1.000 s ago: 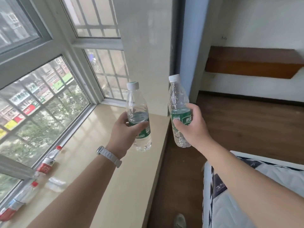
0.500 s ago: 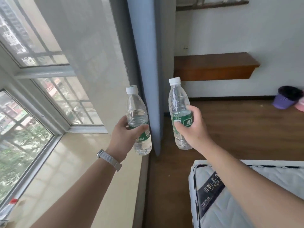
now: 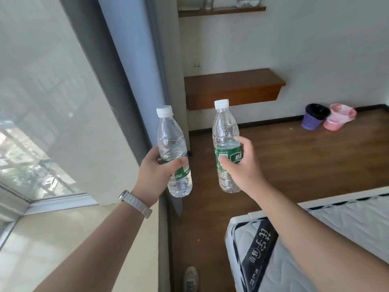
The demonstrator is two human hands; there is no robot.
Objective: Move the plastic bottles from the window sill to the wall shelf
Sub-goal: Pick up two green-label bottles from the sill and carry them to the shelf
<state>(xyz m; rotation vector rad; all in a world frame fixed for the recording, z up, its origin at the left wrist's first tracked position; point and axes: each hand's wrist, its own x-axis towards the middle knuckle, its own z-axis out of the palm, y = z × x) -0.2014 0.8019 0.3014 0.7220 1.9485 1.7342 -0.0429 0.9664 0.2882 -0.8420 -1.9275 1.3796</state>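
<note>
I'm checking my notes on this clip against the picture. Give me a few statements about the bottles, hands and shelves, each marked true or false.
1. Each hand holds one bottle. True: the left hand grips the left bottle, the right hand the right bottle.
2. Both bottles lack caps. False: both have white caps.
3. The lower wall shelf has bottles on it. False: its top looks bare.
4. A watch is on the left wrist. True.
5. The purple basket sits on the mattress. False: it stands on the floor by the wall.
</note>
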